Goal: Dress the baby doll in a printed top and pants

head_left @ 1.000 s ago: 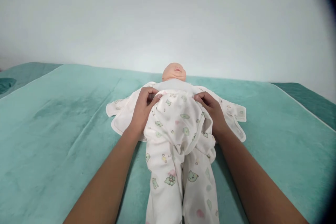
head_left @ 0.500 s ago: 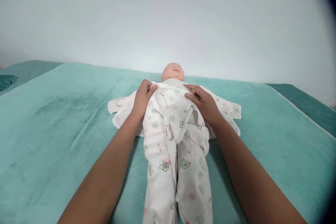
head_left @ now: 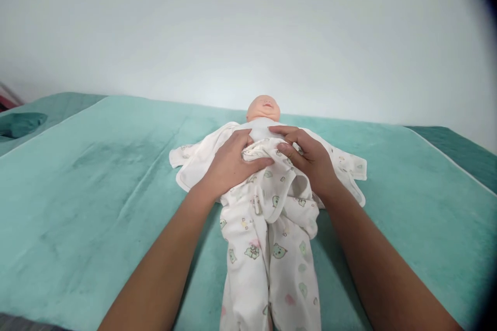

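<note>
A baby doll (head_left: 263,108) lies on its back, head at the far end. White baby pants (head_left: 248,276) with green animal prints cover its legs and belly. Under its back a matching baby shirt (head_left: 199,165) is spread open, sleeves out to both sides. My left hand (head_left: 232,163) is closed on the gathered waistband of the pants, thumb on the front. On the other side of the belly, my right hand (head_left: 310,158) pinches the same waistband, its index finger reaching over the doll's pale torso (head_left: 261,127). The fingertips are partly hidden by cloth.
A teal cloth (head_left: 101,207) covers the surface around the doll, with darker green fabric at its left and right edges. Behind it rises a white wall (head_left: 248,36). A dark green item (head_left: 23,123) sits at the far left.
My left hand has moved inward over the belly, and the upper front of the pants is now bunched and folded down. The right hand keeps its place at the waistband. The view has shifted slightly.
</note>
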Demonstrator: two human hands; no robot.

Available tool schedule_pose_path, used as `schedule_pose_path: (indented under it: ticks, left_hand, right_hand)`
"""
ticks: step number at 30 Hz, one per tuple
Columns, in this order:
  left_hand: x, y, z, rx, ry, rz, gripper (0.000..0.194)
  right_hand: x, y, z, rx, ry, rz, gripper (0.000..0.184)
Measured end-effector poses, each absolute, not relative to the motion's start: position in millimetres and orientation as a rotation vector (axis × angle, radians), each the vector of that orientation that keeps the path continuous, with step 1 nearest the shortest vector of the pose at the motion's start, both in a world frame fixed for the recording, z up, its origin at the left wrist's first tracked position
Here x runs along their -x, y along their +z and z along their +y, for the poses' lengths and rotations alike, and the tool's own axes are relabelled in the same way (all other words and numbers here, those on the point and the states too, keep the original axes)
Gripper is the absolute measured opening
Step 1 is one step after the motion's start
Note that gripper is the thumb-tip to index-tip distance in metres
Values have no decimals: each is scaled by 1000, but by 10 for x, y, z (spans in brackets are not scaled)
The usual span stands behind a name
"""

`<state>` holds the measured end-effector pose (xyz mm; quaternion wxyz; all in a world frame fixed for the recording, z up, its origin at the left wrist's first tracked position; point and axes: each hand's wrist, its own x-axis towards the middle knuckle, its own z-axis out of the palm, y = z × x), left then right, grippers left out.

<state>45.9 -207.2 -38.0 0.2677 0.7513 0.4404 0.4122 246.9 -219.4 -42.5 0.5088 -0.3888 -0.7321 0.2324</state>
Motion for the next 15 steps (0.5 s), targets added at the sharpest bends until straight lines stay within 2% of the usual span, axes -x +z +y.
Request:
schedule_pose_path:
  ticks: [4,8,11,15]
  left_hand:
    - [-446,-419,-2051,-2054,1179,1091,24]
    - [-377,-502,-1953,-1693,1272,1148,32]
    - [-329,-554,-1874,-1374,1333,1152,38]
    - [-301,-551,-1835,-1349,1323,1178,34]
  right_hand:
    - [-2383,-274,-2145,1090,419,-1954,17]
    - [-2262,-190,-2014,1321,255,-2024,24]
    - [-2183,-213,-1987,1338,353,-1935,28]
    - [-2294,-341,-2068,1188,564,-1782,19]
